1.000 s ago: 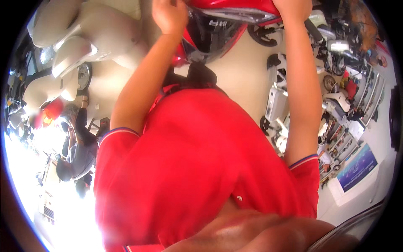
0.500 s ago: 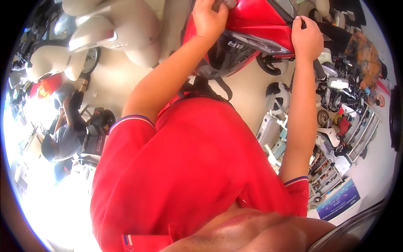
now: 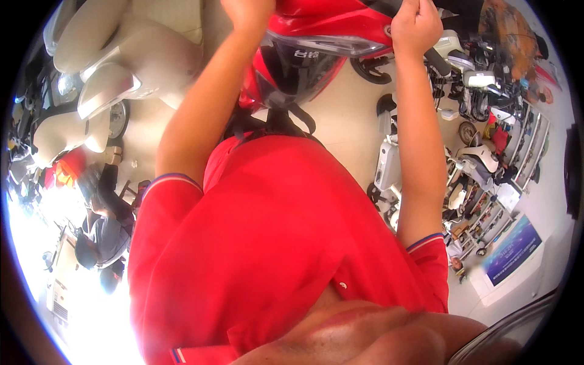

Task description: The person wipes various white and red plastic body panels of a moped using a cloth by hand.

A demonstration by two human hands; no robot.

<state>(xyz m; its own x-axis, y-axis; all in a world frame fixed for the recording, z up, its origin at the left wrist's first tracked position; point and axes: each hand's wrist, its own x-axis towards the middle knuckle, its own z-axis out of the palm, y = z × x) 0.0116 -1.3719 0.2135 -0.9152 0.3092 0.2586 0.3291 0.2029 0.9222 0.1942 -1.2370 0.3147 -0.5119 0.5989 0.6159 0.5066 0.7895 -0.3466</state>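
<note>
A red scooter body panel with a clear lamp lens along its lower edge lies at the top of the view. Below it is a glossy dark front piece with red sides. At the panel's right corner my right hand is closed, its fingers and thumb pinched on the edge. My left hand is by the panel's left end, partly cut off by the upper picture edge, so its fingers are hidden. Both forearms reach up past my red shirt.
A cream scooter stands close on the left. Beyond it, a person in dark clothes sits low. Several scooters and parts crowd the right, near racks and a person in a patterned top. A blue sign stands lower right.
The view has turned slightly, shifting the red panel and cream scooter leftward. Both hands sit higher and further left in the picture, and the left hand's fingers have gone out of frame.
</note>
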